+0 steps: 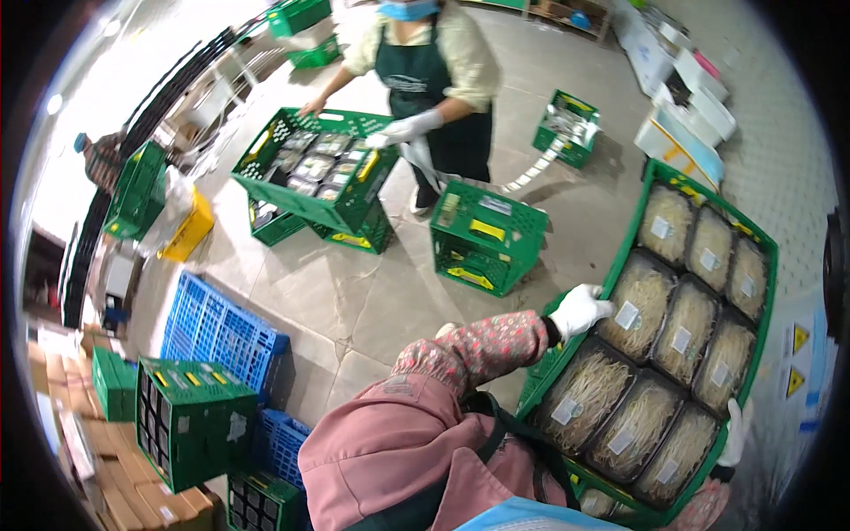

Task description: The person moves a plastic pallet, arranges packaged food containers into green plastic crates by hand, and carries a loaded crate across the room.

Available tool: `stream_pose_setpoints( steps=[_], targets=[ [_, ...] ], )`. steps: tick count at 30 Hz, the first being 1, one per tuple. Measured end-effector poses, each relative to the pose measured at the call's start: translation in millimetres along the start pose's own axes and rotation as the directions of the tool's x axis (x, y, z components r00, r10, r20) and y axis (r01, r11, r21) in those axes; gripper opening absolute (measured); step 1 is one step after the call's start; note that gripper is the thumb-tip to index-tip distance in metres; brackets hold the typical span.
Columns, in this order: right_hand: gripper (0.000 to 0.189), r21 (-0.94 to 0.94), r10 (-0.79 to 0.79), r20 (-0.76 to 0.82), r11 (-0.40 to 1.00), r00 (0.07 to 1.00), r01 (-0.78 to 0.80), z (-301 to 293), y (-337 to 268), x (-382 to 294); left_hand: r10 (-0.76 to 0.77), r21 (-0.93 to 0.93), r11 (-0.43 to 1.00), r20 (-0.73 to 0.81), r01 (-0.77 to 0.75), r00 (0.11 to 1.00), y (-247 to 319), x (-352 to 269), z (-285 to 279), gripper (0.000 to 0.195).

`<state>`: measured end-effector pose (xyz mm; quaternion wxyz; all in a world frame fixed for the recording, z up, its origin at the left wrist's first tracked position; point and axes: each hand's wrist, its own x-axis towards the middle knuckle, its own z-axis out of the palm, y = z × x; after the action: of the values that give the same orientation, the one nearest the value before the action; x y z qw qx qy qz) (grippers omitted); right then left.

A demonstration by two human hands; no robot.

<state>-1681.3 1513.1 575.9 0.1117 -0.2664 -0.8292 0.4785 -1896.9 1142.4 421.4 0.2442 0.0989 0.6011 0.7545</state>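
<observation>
Before me is a green plastic crate, filled with rows of black plastic trays under clear film. Pale, thin strands that look like sprouts fill the trays, each bearing a white label. My left hand, in a white glove, grips the crate's left rim. On the opposite rim is my right hand, also gloved, with its fingers partly hidden by the crate wall. Below the near end shows another crate holding similar packs.
A person in a dark apron stands behind a green crate of packs. Stacked crates stand nearer me. A strip of labels trails from a small crate. Blue pallets and cartons occupy the left.
</observation>
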Motion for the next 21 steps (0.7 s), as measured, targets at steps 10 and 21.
stream_pose_setpoints(
  steps=[10,21],
  targets=[
    [0.035,-0.274,-0.289,0.543,0.826,0.788,0.492,401.1,-113.5,275.9,-0.118,-0.245,0.968,-0.630,-0.052,0.767,-102.8,-35.9,-160.2,0.031],
    [0.054,-0.524,-0.219,0.761,0.347,0.610,0.778,683.0,-72.1,341.4,-0.631,-0.545,0.758,-0.473,0.358,0.615,-161.1,42.7,-207.3,0.055]
  ],
)
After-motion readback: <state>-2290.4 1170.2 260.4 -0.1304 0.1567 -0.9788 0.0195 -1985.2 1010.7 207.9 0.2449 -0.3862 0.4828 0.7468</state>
